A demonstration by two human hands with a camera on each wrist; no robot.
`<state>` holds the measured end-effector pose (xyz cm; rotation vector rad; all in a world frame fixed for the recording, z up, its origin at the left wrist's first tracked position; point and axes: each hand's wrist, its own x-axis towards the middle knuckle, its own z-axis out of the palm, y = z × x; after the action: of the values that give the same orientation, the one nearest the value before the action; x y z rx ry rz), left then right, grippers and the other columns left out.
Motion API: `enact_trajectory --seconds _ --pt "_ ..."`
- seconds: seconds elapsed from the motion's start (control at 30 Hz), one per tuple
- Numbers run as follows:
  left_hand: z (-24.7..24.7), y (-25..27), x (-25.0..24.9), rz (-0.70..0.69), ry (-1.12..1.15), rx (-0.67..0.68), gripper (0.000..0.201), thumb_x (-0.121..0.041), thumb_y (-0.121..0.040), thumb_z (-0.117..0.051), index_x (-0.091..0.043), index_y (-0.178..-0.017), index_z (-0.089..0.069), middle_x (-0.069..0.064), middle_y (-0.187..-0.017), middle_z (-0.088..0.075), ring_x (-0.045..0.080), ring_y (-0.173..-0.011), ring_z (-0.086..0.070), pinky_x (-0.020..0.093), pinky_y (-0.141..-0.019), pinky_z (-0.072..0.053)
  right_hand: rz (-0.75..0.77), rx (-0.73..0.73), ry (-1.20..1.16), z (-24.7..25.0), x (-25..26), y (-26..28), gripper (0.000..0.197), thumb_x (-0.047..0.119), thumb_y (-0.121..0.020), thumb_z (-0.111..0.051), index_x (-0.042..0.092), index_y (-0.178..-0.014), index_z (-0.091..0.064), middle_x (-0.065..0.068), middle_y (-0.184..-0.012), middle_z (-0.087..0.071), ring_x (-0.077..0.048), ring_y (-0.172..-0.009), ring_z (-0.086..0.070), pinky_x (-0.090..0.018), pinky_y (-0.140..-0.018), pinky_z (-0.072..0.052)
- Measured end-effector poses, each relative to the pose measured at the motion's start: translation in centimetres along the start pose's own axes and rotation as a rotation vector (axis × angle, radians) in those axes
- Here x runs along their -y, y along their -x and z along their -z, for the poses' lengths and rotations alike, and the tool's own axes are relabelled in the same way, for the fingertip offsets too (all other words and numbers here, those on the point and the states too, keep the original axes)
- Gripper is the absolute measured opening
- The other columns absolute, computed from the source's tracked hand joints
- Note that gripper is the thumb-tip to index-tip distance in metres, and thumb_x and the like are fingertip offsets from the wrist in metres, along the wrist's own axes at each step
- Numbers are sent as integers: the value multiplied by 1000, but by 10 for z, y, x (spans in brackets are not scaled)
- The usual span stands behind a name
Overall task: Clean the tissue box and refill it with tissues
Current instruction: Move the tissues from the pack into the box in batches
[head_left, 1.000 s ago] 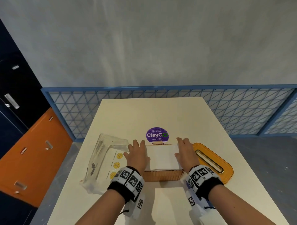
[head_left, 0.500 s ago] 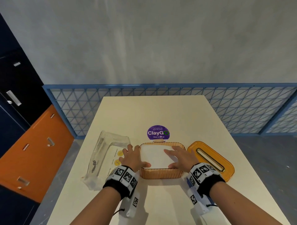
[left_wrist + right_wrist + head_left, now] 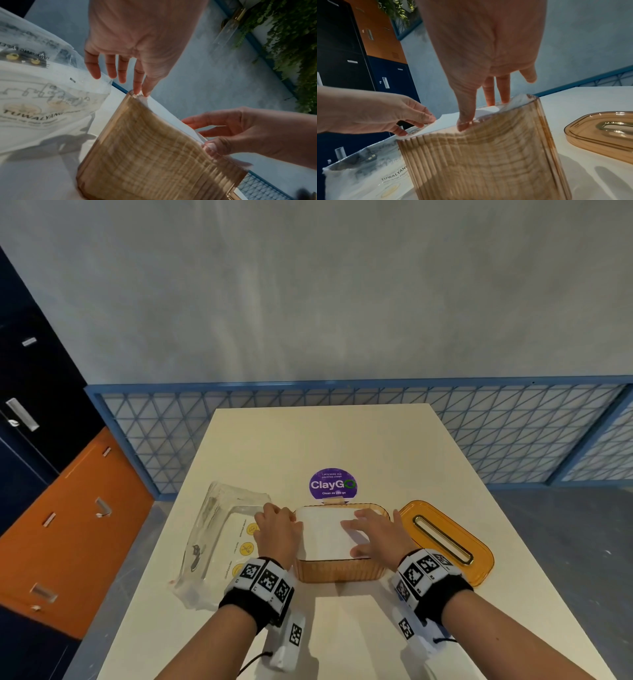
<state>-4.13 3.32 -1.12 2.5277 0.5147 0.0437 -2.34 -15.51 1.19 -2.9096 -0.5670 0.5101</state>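
Right hand [image 3: 373, 534] lies flat on tissues [image 3: 325, 537], left hand [image 3: 275, 530] pinches them; cream table [image 3: 308, 440], grey wall [image 3: 308, 302].

In the head view the left hand [image 3: 276, 530] covers the left rim of the box [image 3: 337, 571], and the right hand [image 3: 375, 534] hides the right part of the tissues [image 3: 323, 534] in it. The box hides the foot of the sign [image 3: 332, 483] behind it. In the right wrist view the box's base and the lid [image 3: 599, 135] to its right are cut off by the edges, and the box's ribbed wall is blurred.
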Motion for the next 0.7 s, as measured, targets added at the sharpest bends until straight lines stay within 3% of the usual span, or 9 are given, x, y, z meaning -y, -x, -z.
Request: enact_trajectory --seconds 0.2,0.43,0.5,0.6,0.7 --pt "-2 -3 -7 65 166 18 23 -18 -93 -53 -6 -110 -63 11 -131 -43 29 -126 -33 39 -97 -38 0 -11 14 -6 0 -2 55 39 -89 -57 37 -140 -36 4 -155 -24 -19 -144 -24 -56 -116 -5" --pt "1 -7 -10 -31 237 -65 15 -21 -94 -53 -13 -99 -65 3 -122 -52 23 -121 -38 40 -93 -33 1 -10 29 -9 0 -3 54 39 -90 -56 38 -140 -35 3 -156 -24 -18 -144 -23 -57 -116 -5" --pt "2 -10 -9 -63 250 -61 12 -20 -93 -53 -15 -93 -64 -1 -112 -56 21 -114 -44 41 -93 -36 3 -8 32 -9 -1 -3 54 39 -90 -56 37 -140 -35 3 -156 -24 -19 -144 -23 -57 -116 -6" --pt "4 -10 -4 -138 365 -2 16 -16 -92 -54 -22 -77 -53 -6 -84 -58 20 -89 -56 42 -88 -45 4 -10 24 -9 -2 -3 54 39 -90 -56 37 -140 -35 3 -156 -24 -19 -144 -23 -57 -116 -6" --pt "9 -8 1 -189 378 72 18 -14 -92 -54 -23 -77 -49 -6 -79 -57 18 -82 -55 37 -83 -47 10 -15 30 -10 -2 -3 55 39 -90 -57 37 -140 -35 3 -156 -24 -19 -144 -23 -57 -116 -5"
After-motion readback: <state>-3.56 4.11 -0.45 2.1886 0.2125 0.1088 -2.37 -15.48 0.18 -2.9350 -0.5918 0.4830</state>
